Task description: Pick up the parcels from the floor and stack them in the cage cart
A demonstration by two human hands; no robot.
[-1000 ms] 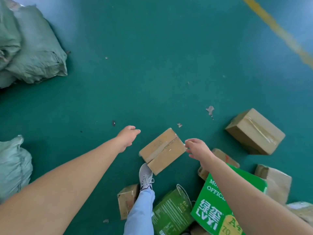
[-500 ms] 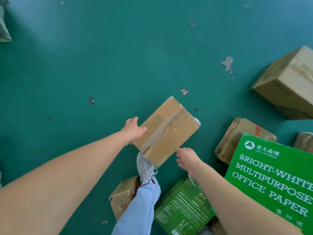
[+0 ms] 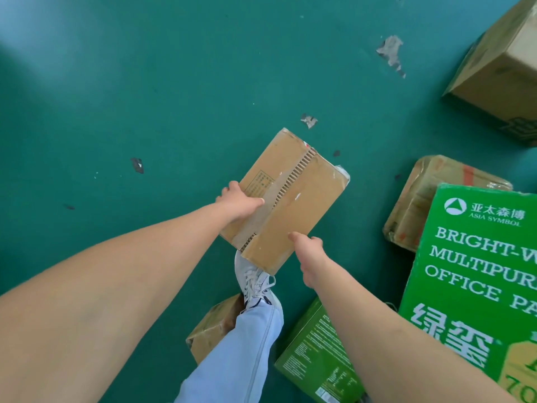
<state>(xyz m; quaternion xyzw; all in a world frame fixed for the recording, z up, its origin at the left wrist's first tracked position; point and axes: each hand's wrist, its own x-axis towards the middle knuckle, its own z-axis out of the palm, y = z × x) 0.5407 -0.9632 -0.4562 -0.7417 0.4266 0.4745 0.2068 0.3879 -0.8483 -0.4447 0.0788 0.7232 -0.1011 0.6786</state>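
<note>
- While the person is bending over the green floor [image 3: 145, 82], the left forearm is reaching in from the lower left edge of the view, stretched nearly straight toward the middle.
- The left hand [image 3: 239, 203] is gripping the near left edge of the flat cardboard parcel [image 3: 290, 199], its thumb lying across the taped top face and its fingers curling out of sight round the side.
- The flat cardboard parcel is sitting at the middle of the view, tilted on a diagonal, with a strip of torn tape and exposed corrugated edge running along its top; whether it is touching the floor cannot be told.
- A white sneaker [image 3: 254, 282] and a light blue trouser leg [image 3: 241, 356] are showing just below the parcel's near corner, and the leg is covering part of a small brown box [image 3: 215, 327] on the floor.
- The right forearm is coming in from the lower right corner, angled up and to the left.
- The right hand [image 3: 309, 255] is meeting the parcel's near right edge, thumb resting on the top face; the fingers are hidden, so its grip cannot be told.
- A green carton [image 3: 316, 359] is lying beneath the right forearm.
- Further right, a large green office paper box [image 3: 479, 271] is filling the right edge, with a taped brown parcel [image 3: 421, 199] just behind it.
- A big brown carton [image 3: 502, 68] is sitting at the upper right corner, well apart from the hands.
</note>
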